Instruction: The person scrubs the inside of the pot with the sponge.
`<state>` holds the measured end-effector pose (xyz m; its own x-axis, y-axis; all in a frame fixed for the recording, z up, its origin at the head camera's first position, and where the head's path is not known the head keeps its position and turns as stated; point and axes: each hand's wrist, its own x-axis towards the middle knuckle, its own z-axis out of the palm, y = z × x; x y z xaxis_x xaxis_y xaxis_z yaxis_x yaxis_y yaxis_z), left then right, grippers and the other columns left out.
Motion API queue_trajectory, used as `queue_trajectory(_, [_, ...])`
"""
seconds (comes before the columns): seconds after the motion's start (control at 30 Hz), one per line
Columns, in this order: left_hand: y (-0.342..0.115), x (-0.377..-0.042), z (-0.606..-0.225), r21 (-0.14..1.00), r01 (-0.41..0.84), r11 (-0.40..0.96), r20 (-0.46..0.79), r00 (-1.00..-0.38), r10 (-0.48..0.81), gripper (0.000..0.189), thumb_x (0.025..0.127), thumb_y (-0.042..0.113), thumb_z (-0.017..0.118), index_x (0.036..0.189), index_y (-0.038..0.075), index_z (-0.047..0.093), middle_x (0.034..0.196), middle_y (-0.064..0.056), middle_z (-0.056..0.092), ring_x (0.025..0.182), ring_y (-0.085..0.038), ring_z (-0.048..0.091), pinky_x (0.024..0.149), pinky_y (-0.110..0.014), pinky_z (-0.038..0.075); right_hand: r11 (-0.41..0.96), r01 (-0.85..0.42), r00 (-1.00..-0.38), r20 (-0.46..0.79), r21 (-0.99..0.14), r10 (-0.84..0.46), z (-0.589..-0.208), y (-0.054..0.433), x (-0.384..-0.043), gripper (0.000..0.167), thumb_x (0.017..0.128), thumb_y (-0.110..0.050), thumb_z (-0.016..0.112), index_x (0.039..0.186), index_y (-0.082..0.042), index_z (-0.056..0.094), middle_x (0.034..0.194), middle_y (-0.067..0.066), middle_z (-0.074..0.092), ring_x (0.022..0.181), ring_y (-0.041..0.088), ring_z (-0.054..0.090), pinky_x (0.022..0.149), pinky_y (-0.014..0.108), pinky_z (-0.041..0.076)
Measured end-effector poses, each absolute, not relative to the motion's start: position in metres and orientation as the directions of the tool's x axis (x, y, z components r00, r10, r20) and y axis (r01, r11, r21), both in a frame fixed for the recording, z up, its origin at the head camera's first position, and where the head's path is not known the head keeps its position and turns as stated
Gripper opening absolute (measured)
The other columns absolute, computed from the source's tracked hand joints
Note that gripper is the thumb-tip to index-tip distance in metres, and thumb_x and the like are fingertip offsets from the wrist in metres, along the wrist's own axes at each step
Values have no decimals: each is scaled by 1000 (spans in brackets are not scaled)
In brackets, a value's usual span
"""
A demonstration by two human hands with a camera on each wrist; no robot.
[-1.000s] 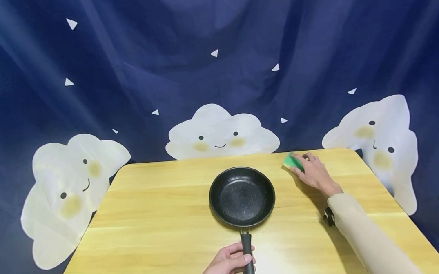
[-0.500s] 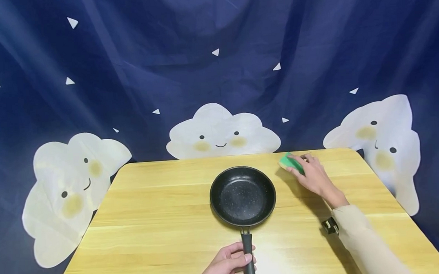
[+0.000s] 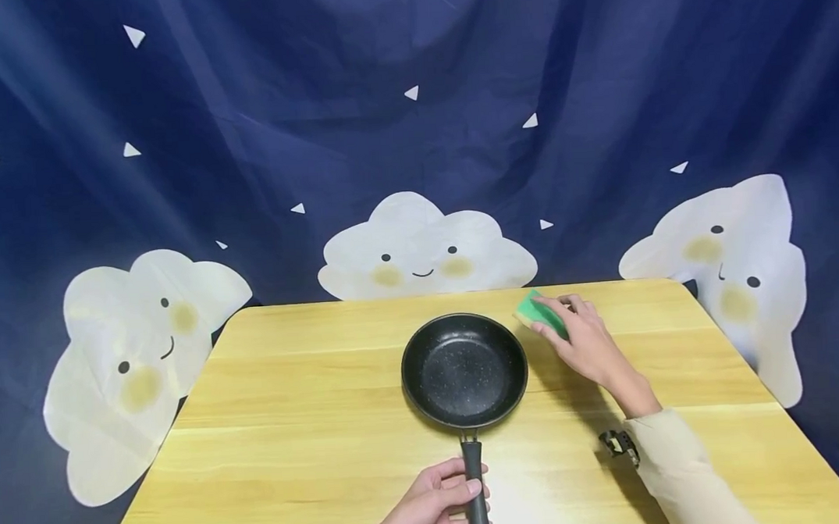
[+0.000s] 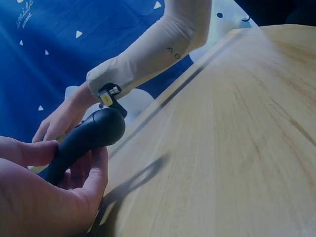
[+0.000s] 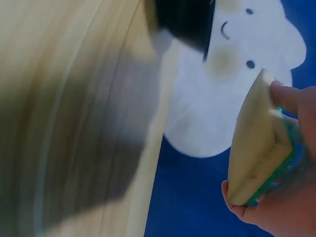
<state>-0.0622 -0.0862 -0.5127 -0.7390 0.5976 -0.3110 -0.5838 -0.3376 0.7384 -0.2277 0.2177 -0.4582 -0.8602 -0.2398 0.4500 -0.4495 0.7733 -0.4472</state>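
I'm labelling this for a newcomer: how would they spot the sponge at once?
Toward the far edge of the wooden table, look right of the black frying pan. The right hand grips the sponge: a green-faced, pale yellow block, unlike the round, dark pan.

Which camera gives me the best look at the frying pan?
The head view, because it shows the frying pan from above: its speckled inside and its handle, gripped by the left hand. The left wrist view shows only the handle, close up; the right wrist view only a dark part, cut off at the picture's top.
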Motion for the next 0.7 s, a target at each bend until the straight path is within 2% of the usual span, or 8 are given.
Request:
queue_trajectory(0.33, [-87,-62,-511,745,-573,-342,-298,-744,598,46,101,10,62,139,-11,47,102,-5,68,90,-12,66,76,-30,61,736,-475,-858,439,-483,-265,-453,181,-214,42,104,-32,60,144,-16,60,130,21,58,114,40,51,93,59,43])
queue_trajectory(0.7, [-87,-63,-515,744,-574,-343,-300,-745,595,46,101,10,62,140,-11,49,103,-4,68,92,-13,66,78,-32,62,700,-519,-841,440,-490,-316,-460,150,-207,47,101,-35,67,143,-18,60,132,20,58,115,37,52,94,58,46])
